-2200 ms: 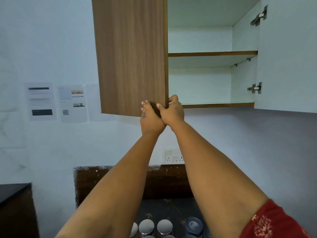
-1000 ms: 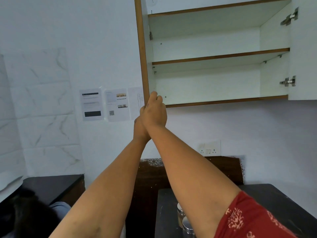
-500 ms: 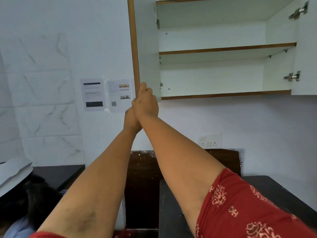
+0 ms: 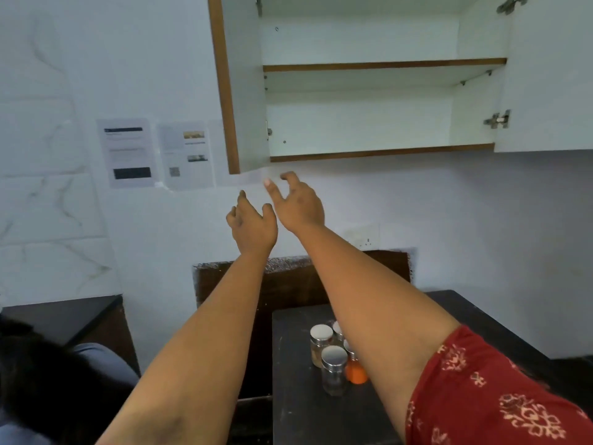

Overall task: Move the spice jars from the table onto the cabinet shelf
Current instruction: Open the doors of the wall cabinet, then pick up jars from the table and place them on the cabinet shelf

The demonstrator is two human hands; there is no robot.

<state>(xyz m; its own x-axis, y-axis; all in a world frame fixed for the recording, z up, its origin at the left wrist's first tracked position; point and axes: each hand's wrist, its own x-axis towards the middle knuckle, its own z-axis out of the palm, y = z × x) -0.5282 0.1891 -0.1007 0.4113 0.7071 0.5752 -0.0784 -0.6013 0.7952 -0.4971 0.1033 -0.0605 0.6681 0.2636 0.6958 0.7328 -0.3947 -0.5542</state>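
Note:
Several glass spice jars with silver lids stand clustered on the dark table, partly hidden behind my right forearm; one holds orange powder. The wall cabinet above has both doors swung wide, and its lower shelf and upper shelf are bare. My left hand and my right hand hang in the air just below the left door's bottom corner, fingers spread, holding nothing.
Printed sheets are taped to the white wall left of the cabinet. A wall socket sits above a dark wooden backboard. A black counter lies at the left, with a person's dark hair low at the left edge.
Both hands have let go of the left cabinet door, which now stands fully open, and dropped a little below it. The jars on the table have come back into view.

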